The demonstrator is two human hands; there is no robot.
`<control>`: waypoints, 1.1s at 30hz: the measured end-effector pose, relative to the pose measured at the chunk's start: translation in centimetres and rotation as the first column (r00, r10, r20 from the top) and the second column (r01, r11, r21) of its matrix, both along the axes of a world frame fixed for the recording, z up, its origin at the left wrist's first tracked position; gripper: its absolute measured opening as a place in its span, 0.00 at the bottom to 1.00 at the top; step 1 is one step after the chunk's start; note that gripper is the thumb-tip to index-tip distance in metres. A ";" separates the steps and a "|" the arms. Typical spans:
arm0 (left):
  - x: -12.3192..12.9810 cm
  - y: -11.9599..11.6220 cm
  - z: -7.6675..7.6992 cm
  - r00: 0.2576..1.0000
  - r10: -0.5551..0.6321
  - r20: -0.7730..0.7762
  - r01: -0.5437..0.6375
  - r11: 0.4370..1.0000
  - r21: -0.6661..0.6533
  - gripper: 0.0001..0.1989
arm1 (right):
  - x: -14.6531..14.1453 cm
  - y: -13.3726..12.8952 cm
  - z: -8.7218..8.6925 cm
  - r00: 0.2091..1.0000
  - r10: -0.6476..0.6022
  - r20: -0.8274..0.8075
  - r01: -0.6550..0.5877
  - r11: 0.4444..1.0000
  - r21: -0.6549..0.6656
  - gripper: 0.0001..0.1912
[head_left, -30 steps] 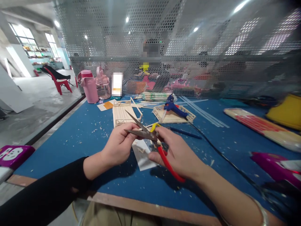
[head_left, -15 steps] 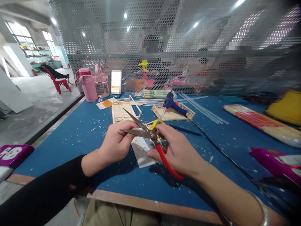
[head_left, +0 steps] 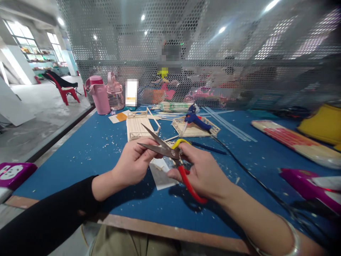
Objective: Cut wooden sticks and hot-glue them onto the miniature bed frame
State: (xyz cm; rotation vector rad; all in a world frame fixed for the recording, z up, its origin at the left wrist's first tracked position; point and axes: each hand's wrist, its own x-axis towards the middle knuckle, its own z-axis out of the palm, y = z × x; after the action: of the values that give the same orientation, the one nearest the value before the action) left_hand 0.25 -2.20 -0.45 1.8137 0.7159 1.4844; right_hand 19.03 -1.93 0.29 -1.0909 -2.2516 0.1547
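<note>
My right hand (head_left: 206, 170) grips a pair of scissors (head_left: 166, 151) by its handles, one yellow and one red. The dark blades stand apart and point left, with the lower one lying across the fingers of my left hand (head_left: 134, 160). Those left fingers are pinched together; whatever they hold is hidden. Beneath the hands lies a small white sheet (head_left: 162, 179) with short wooden bits on it. Just beyond sits a flat frame of wooden sticks (head_left: 140, 126). To its right is a second stick frame (head_left: 183, 131), with a blue glue gun (head_left: 198, 122) resting on it.
Pale scraps dot the blue table (head_left: 87, 156). A pink jug (head_left: 99, 96) and a clear bottle (head_left: 115, 97) stand at the back left. Bagged sticks (head_left: 293, 142) lie on the right. A black cable (head_left: 247, 177) runs toward me. Purple power strips (head_left: 17, 174) flank both sides.
The scissors and both hands have barely moved; the blades remain apart at my left fingers. The whole view has shifted very slightly.
</note>
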 end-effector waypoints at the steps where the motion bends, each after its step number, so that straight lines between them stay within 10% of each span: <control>1: 0.0 0.0 0.0 1.000 -0.006 0.006 0.006 1.000 -0.006 0.12 | 0.1 0.0 0.0 1.000 -0.001 0.006 0.001 1.000 0.013 0.24; 14: 0.2 0.1 0.0 1.000 -0.017 0.025 0.019 0.997 -0.076 0.12 | 0.6 0.4 0.1 0.998 -0.024 0.059 0.018 0.994 0.106 0.24; 23: 0.2 0.6 -0.3 0.970 -0.099 0.223 0.150 0.963 -0.225 0.14 | 0.1 0.6 -0.1 0.987 0.004 -0.160 -0.037 0.979 -0.202 0.24; 33: 0.8 0.6 -0.7 0.916 -0.013 0.401 0.105 0.972 -0.208 0.09 | -0.2 0.4 0.0 0.999 -0.015 0.036 0.015 1.000 -0.003 0.20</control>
State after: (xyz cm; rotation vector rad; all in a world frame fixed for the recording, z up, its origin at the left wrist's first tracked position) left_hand 1.04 -1.61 -1.19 1.2955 0.5903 1.5943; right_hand 18.78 -1.55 0.33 -1.1204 -2.2751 0.1337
